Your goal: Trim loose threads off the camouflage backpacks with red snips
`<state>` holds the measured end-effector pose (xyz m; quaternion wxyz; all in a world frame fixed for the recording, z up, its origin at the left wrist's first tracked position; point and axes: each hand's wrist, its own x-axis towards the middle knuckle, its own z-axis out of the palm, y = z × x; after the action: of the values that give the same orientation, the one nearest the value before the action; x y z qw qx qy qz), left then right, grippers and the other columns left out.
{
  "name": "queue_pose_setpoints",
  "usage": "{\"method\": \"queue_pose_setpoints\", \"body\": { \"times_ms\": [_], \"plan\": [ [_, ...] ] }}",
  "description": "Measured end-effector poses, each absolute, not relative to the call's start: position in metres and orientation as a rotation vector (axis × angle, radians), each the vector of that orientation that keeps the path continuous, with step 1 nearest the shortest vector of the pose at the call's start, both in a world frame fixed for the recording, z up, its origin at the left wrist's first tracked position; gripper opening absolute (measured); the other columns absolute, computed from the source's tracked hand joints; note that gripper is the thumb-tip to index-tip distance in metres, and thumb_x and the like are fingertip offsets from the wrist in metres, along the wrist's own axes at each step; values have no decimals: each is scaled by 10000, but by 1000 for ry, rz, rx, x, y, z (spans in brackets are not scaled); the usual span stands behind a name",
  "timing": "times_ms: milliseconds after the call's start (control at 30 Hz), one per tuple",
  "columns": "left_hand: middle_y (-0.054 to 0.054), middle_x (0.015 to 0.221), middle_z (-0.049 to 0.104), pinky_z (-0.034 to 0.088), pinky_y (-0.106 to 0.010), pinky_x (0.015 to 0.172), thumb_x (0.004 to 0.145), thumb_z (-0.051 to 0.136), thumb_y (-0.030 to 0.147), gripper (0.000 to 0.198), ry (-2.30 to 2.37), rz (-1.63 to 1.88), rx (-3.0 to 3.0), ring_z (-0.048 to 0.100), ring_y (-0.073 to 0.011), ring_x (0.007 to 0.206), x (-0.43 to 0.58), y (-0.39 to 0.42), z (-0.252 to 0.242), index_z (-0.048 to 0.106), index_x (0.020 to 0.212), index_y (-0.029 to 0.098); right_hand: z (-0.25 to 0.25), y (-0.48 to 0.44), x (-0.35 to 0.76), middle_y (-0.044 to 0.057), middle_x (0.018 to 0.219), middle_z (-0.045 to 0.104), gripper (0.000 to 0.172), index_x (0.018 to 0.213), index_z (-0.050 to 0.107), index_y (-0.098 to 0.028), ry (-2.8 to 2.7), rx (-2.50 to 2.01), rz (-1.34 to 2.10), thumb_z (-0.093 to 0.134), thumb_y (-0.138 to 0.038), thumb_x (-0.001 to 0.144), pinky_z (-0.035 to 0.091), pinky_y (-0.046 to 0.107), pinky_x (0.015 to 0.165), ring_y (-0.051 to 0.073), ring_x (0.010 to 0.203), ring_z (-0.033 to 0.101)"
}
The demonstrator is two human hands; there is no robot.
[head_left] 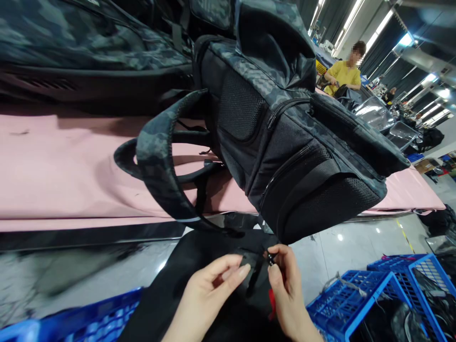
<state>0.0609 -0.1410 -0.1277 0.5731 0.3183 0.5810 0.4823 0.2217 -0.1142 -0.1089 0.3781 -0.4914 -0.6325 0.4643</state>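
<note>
My left hand (210,287) is closed in a pinch on a thin dark flat piece (248,264), which looks like a strap end or a tab. Close by on the right, my right hand (288,285) grips a small black piece with light dots (270,258) between thumb and fingers; its kind is unclear. Something red (272,304) shows beneath that hand. Above both hands a black and grey camouflage backpack (285,142) lies on the pink table, overhanging its front edge. Its shoulder strap (156,152) loops out to the left.
More camouflage bags (89,38) lie along the pink table (53,171). Blue crates (342,304) with dark items stand on the floor at lower right, and another blue crate (96,318) is at lower left. A person in yellow (344,73) works farther back.
</note>
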Motion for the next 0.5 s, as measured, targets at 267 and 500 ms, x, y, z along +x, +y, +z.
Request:
{"method": "queue_pose_setpoints", "body": {
  "times_ms": [267,500],
  "plan": [
    [-7,715,627,451,-233,621,679,735,537,365,1367,1182,735,521,-156,666,57,-146,-125,758,859,219,-116,-112,237,33,895,745,222,1030,683,-240,-1911,-1172,761,674,-344,834,529,271,643,169,700,675],
    [-24,819,648,474,-218,647,708,724,513,296,1374,1209,882,574,-161,712,56,-148,-137,768,812,239,-112,-108,235,29,825,760,148,955,681,-234,-2011,-1064,732,634,-346,870,479,243,478,140,523,631]
  ]
}}
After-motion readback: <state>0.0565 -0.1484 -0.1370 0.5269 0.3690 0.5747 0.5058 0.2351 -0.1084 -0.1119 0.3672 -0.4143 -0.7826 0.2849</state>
